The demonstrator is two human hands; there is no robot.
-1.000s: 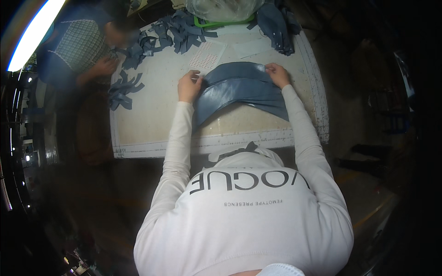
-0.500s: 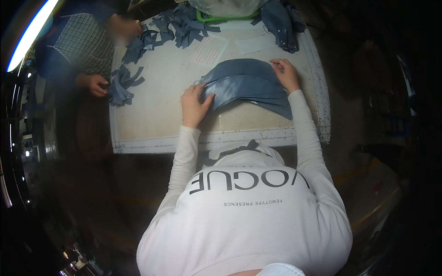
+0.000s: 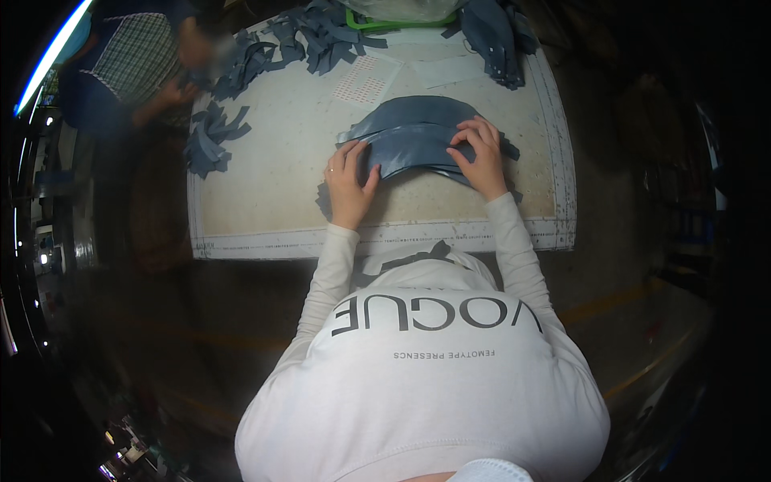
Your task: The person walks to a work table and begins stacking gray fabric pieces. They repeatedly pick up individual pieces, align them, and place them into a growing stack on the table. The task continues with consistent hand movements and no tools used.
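A loose stack of curved blue-grey fabric pieces (image 3: 414, 136) lies in an arch on the table in front of me. My left hand (image 3: 350, 181) is at the left end, its fingers on top and its thumb at the lower edge, closed on the pieces. Toward the right end, my right hand (image 3: 482, 159) has its fingers bent and its thumb close to the index finger, pinching the fabric. Some layers fan out beyond both hands. How many layers each hand holds is hidden.
The pale table (image 3: 273, 205) has a printed border. Blue-grey fabric strips (image 3: 213, 140) lie at the left, with more heaped at the back beside a green-rimmed basket (image 3: 365, 24). Dark fabric (image 3: 490, 44) lies back right, near a red-dotted sheet (image 3: 367, 80). A co-worker in a checked apron (image 3: 140, 56) stands left.
My right hand has moved left and inward from the far right end onto the stack. The fabric ends now spread out past my hands. The co-worker's near hand has drawn back from the strips.
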